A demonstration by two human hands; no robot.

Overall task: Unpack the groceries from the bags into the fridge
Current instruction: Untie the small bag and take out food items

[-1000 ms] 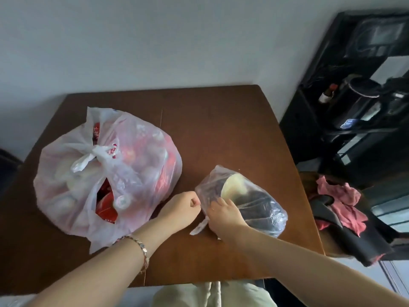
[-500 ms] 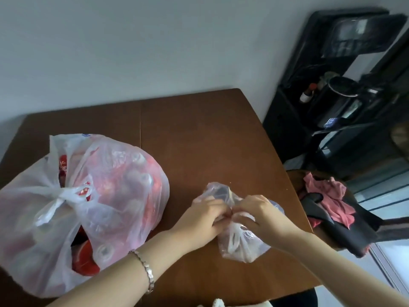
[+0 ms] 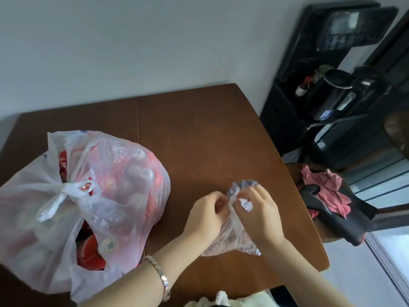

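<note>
Step in hand: opening the small clear bag (image 3: 232, 238), lower centre-right of frame on the worktop (image 3: 199, 134). Left hand (image 3: 208, 214) and right hand (image 3: 259, 216) both pinch its bunched neck, fingers curled. Big bag (image 3: 93, 196) sits knotted at left. Next, probably: spread the neck, reach in.

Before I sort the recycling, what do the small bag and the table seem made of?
Small bag: thin clear plastic film, glossy and crinkled, see-through. Table: probably wood or veneer, brown with a dull sheen; a seam crosses the top.
</note>
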